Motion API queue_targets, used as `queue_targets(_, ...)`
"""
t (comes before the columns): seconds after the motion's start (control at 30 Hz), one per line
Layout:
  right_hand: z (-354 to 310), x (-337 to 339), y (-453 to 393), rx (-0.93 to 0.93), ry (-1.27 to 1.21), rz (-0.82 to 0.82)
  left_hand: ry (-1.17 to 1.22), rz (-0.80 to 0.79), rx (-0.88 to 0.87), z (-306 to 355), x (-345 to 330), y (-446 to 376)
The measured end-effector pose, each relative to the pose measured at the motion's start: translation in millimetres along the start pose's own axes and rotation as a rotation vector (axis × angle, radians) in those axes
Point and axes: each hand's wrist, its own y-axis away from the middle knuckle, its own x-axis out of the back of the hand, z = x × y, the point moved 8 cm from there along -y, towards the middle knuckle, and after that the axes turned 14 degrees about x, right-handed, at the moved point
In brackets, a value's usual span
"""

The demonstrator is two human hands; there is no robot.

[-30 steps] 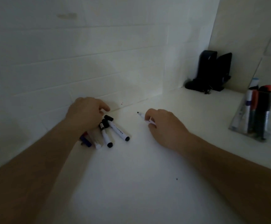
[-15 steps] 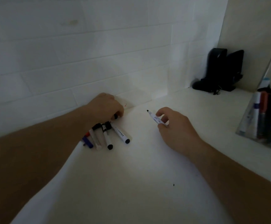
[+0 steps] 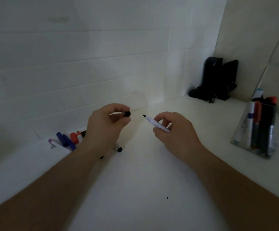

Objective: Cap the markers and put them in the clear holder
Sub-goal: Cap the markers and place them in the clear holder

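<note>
Two hands are raised over the white counter [image 3: 135, 189], and each holds one half of the job. Your left hand [image 3: 105, 125] pinches a small black cap [image 3: 127, 113] between thumb and fingertips, its open end hard to make out in the dim light. Your right hand [image 3: 175, 130] grips an uncapped marker [image 3: 153, 122] with curled fingers, black tip pointing left toward the cap — the two are near each other but not touching, and the rear of the barrel is hidden inside your palm.

Behind your left wrist a loose pile of markers [image 3: 67, 140] lies against the tiled wall [image 3: 85, 64]; blue and red caps show, yet your forearm covers much of it, so a count isn't possible. One black-ended marker [image 3: 118, 148] pokes out just right of that wrist.

The clear holder [image 3: 257, 130] stands well apart at the right, already carrying several markers — its walls barely visible. A dark object [image 3: 218, 79] sits in the far corner, too shadowed to identify.
</note>
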Motion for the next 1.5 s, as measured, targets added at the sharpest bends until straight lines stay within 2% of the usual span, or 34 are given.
queue_targets(0.2,7,0,3,-0.085,-0.055,0.047,0.058,-0.028,-0.004,-3,5,6)
queue_targets(0.53,-7,2,3,-0.043,-0.195,0.062,0.175,-0.047,-0.048,7,5,16)
queue_targets(0.6,-17,3,3,-0.007,-0.201,0.068,0.299,-0.035,0.044,6,7,15)
queue_targets(0.73,-47,7,4,0.139,-0.270,0.068,0.748,-0.148,0.354,-10,-3,12)
queue_targets(0.83,-54,1,4,0.213,-0.230,0.029,1.041,-0.208,0.587,-22,-15,17)
queue_targets(0.9,-50,-4,3,0.199,-0.216,0.024,1.108,-0.240,0.653,-25,-21,20)
queue_targets(1.03,-48,2,4,0.230,-0.168,0.097,1.074,-0.267,0.649,-25,-26,22)
queue_targets(1.2,-41,4,4,0.208,-0.093,0.089,0.928,-0.261,0.555,-20,-25,22)
queue_targets(1.27,-37,2,3,0.189,-0.053,0.052,0.802,-0.241,0.475,-17,-22,22)
queue_targets(1.4,-35,-6,-2,0.241,0.055,-0.021,0.327,-0.124,0.189,-7,-8,19)
queue_targets(1.5,-39,0,-2,0.292,0.138,-0.015,0.204,-0.118,0.123,-4,-9,21)
